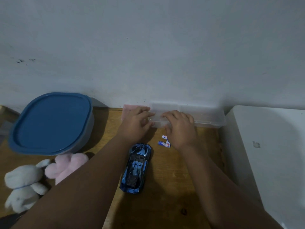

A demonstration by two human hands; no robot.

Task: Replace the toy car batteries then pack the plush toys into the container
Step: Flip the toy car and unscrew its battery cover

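Filling the upper half of the view, a pale wall (148, 47) stands behind a wooden table (173, 187), with a white surface (272, 146) butting against the table's right edge. On the left sits the container (49, 126), grey with a blue lid (51, 121) closed on top. Both bare forearms reach across the table toward the wall. Along the wall lies a clear box (203, 116), long and shallow, with a pink piece (127, 109) just beside its left end. The left hand (137, 123) rests palm down at that left end, fingers loosely spread over the box's rim and the pink piece; whether it clamps anything I cannot tell. The right hand (179, 128) lies palm down on the box's near edge, fingers curled over it; its grip is likewise unclear. Near the container's front edge lie a white plush (23, 184) and a pink plush (66, 166), touching each other. The shiny blue car (136, 167) sits upright between the forearms, pointing toward the wall. Two batteries (164, 143) lie on the table just below the right hand, beside the car's far end.
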